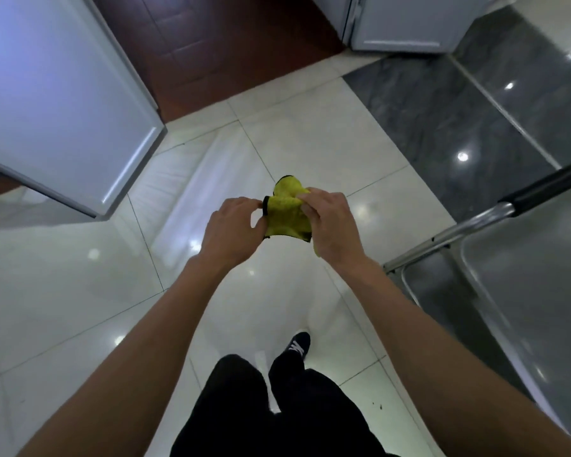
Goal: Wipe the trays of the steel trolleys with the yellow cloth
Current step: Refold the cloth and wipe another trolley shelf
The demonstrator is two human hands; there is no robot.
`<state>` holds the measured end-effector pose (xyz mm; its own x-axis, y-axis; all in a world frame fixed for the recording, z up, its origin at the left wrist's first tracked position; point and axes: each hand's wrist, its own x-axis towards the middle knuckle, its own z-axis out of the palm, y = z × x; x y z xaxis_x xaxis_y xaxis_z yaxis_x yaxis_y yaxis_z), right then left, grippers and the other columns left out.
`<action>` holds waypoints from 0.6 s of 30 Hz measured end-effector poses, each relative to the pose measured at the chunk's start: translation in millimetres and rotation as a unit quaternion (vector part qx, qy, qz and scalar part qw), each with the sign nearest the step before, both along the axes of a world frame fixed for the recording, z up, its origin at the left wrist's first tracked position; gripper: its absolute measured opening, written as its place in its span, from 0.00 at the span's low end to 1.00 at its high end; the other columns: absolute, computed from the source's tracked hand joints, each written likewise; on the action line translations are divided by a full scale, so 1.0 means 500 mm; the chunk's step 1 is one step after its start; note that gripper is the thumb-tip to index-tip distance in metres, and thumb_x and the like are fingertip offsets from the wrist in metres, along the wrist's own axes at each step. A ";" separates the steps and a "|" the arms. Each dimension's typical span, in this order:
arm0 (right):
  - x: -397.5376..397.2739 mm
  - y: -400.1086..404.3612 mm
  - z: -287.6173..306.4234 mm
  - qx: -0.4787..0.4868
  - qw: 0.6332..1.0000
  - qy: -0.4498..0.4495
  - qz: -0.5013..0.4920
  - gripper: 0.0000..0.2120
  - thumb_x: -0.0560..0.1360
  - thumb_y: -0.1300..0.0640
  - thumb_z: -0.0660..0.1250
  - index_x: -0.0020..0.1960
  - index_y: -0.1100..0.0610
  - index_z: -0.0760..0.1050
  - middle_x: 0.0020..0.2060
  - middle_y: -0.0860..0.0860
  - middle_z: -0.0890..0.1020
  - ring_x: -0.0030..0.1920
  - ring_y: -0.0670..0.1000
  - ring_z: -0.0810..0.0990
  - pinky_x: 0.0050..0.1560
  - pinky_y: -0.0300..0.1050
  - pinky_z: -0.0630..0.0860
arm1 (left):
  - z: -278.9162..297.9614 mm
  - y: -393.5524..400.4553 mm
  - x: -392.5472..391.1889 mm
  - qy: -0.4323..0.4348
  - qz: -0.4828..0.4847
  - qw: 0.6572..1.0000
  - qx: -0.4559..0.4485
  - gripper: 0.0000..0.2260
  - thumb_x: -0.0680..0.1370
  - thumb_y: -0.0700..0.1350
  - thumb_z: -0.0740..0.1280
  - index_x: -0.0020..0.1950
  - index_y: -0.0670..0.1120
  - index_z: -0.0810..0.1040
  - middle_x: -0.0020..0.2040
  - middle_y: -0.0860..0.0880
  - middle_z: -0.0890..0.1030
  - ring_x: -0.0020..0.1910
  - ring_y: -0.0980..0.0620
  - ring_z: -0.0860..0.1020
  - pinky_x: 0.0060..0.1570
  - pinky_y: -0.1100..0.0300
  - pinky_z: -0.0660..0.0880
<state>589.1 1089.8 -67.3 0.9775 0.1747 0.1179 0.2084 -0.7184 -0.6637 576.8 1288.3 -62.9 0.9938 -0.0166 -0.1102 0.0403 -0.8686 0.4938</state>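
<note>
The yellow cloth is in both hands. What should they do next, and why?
Probably carry the yellow cloth right to the trolley tray. Both the left hand and right hand hold it bunched over the floor, touching no tray.

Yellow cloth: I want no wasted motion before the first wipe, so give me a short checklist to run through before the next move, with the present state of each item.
1. Yellow cloth in hand: ok, the left hand pinches its left edge and the right hand grips its right side.
2. Cloth spread flat for wiping: not ok, it is bunched between the hands.
3. Cloth touching a tray: not ok, it is held in the air above the tiled floor.
4. Steel trolley nearby: ok, it stands to the right.
5. Trolley tray bare of objects: ok for the part in view.
6. Tray dirty or clean: cannot tell.
</note>
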 end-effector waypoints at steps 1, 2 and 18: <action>0.027 -0.006 0.015 0.000 1.000 0.000 -0.003 0.13 0.82 0.59 0.60 0.63 0.55 0.79 0.62 0.50 0.81 0.57 0.60 0.73 0.53 0.61 0.77 | 0.013 -0.008 0.029 -0.006 -0.004 1.000 -0.005 0.15 0.80 0.51 0.65 0.65 0.50 0.79 0.62 0.51 0.81 0.66 0.47 0.73 0.59 0.51 0.71; 0.053 -0.011 0.027 -0.002 1.000 0.001 -0.010 0.13 0.82 0.60 0.60 0.63 0.55 0.79 0.63 0.50 0.80 0.57 0.60 0.73 0.53 0.61 0.77 | 0.023 -0.017 0.058 -0.010 -0.009 1.000 -0.010 0.14 0.80 0.51 0.65 0.64 0.49 0.79 0.62 0.51 0.81 0.65 0.47 0.73 0.59 0.51 0.72; 0.446 -0.071 0.074 -0.041 0.986 -0.018 -0.164 0.14 0.82 0.61 0.60 0.64 0.54 0.79 0.62 0.49 0.80 0.55 0.60 0.74 0.53 0.60 0.76 | 0.079 -0.107 0.590 -0.049 -0.207 0.974 -0.072 0.13 0.77 0.44 0.67 0.62 0.51 0.79 0.60 0.55 0.81 0.64 0.50 0.73 0.60 0.53 0.72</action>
<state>812.0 1054.1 -30.4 0.9786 -0.1389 0.1521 -0.0209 -0.8015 -0.5976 871.8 1234.5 -23.4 0.9041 -0.4270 0.0177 -0.3525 -0.7218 0.5956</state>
